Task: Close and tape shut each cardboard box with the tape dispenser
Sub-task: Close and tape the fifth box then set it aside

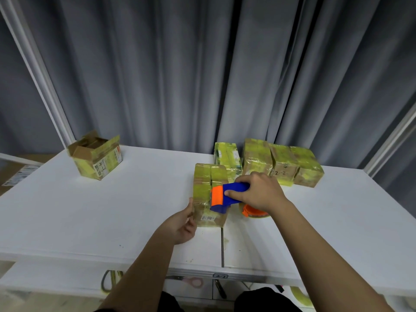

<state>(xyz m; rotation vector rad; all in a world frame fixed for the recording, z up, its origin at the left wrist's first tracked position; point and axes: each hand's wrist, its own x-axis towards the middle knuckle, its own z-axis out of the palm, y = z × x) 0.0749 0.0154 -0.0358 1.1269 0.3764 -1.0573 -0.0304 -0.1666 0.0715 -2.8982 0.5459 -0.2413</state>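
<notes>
**A:** where's the tape dispenser [227, 195] at rn?

**B:** right hand [258, 191] is wrapped around it, orange end lying on top of the middle cardboard box [209, 183] on the white bench [112, 210].

**A:** and the left hand [182, 224]?

**B:** fingers curled round that box's near left corner. An open box [96, 155] sits far left.
</notes>
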